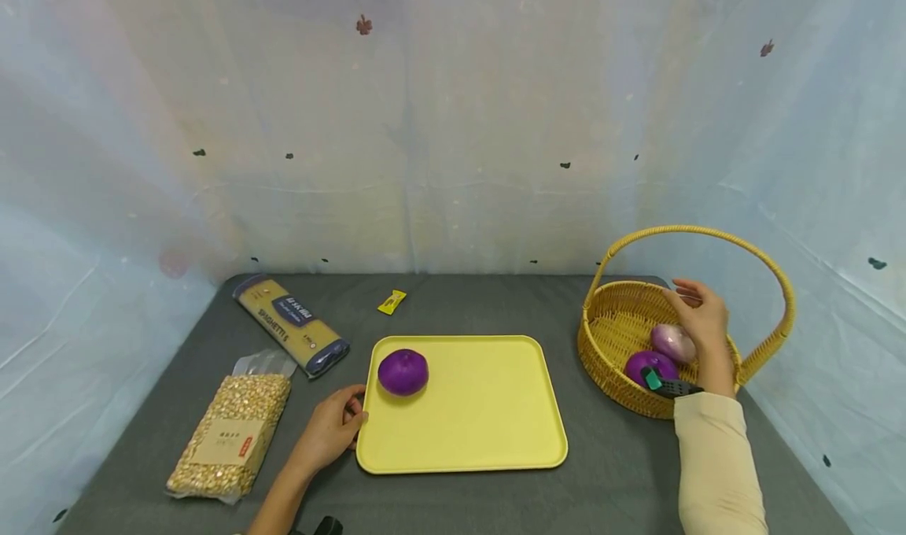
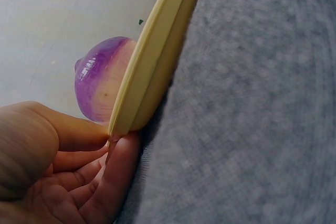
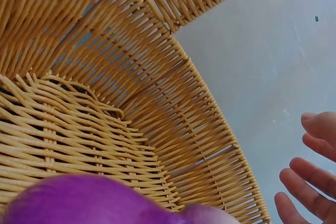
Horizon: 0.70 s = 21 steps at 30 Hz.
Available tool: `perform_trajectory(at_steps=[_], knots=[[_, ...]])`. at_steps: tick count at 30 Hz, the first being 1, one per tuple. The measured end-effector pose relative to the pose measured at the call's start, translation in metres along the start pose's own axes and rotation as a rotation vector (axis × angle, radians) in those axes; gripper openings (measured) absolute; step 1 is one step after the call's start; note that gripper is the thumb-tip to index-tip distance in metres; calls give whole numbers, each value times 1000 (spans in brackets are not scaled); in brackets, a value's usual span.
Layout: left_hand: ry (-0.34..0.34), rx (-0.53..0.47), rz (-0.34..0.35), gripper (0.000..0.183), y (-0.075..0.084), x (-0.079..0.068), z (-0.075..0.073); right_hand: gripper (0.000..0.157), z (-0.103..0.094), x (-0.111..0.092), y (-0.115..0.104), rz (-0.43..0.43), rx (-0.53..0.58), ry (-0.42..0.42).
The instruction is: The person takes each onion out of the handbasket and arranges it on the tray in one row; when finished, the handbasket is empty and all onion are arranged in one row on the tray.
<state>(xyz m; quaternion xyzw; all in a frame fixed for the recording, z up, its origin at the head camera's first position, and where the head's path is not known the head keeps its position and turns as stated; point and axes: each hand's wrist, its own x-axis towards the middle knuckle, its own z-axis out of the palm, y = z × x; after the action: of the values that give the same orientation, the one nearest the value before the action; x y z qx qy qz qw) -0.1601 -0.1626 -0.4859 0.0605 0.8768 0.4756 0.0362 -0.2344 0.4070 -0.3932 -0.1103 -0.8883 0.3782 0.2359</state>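
Observation:
My left hand (image 1: pixel 328 431) pinches the left rim of a yellow tray (image 1: pixel 481 409) between thumb and fingers, as the left wrist view shows up close. On the tray's left part sits a purple onion (image 1: pixel 403 373); its paler underside shows in the left wrist view. My right hand (image 1: pixel 699 315) is over the wicker basket (image 1: pixel 602 362), fingers loosely bent and holding nothing. Inside the basket lie a purple onion (image 3: pixel 89 203) and a pinkish-white onion (image 1: pixel 672 342), side by side. My right wrist partly covers the basket's near side.
A blue and yellow spaghetti pack (image 1: pixel 292 324) lies at the back left. Nearer is a clear bag of corn kernels (image 1: pixel 233 433). A small yellow wrapped candy (image 1: pixel 392 302) rests behind the tray. The basket's tall handle (image 1: pixel 690 229) arches above it.

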Motion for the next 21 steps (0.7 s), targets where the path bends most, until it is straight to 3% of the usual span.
perform_trajectory(at_steps=[21], knots=[[5,0,-11,41,2,-1,1,48,5,-4,25,90,-13,41]])
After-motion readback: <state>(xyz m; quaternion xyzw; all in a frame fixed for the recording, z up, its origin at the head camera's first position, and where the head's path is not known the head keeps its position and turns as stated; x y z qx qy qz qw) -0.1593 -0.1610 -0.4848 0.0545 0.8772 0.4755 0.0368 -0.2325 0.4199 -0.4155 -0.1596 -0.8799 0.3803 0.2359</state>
